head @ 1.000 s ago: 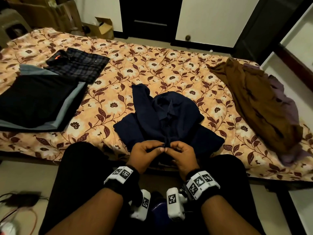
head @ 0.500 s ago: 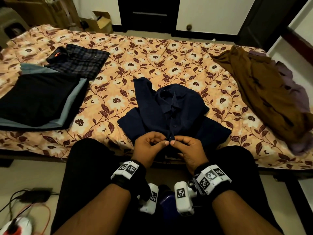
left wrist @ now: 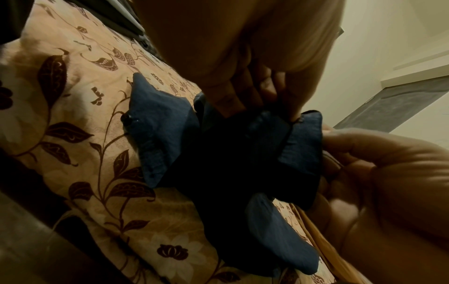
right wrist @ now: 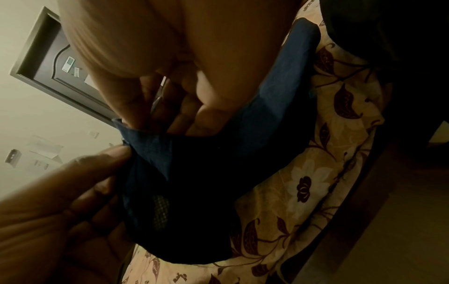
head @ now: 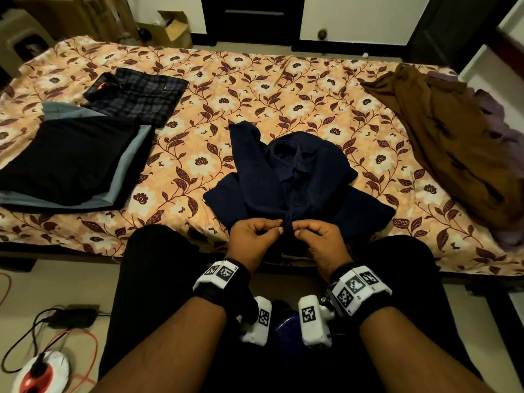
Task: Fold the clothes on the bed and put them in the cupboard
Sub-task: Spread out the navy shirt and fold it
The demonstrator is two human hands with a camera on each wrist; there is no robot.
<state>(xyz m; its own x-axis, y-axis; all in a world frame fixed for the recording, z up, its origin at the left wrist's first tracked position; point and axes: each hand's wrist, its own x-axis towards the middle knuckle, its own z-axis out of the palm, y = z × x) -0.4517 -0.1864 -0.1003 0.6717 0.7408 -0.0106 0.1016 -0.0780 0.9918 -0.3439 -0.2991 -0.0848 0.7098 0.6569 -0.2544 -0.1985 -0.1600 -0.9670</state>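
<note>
Between your left hand (head: pixel 255 236) and right hand (head: pixel 317 239), both pinch the navy shirt (head: pixel 292 180) placket, seemingly to button it.

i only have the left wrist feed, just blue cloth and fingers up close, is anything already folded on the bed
Observer: Yes. The head view shows a black folded garment on a grey one, with a folded plaid shirt behind it, left of the navy shirt.
Operator: anything left unfolded
Observer: A brown garment lies crumpled at the bed's right edge.
Operator: what's my right hand doing
Observer: The right hand pinches the navy shirt's front edge, facing the left hand, which pinches the other edge.
</note>
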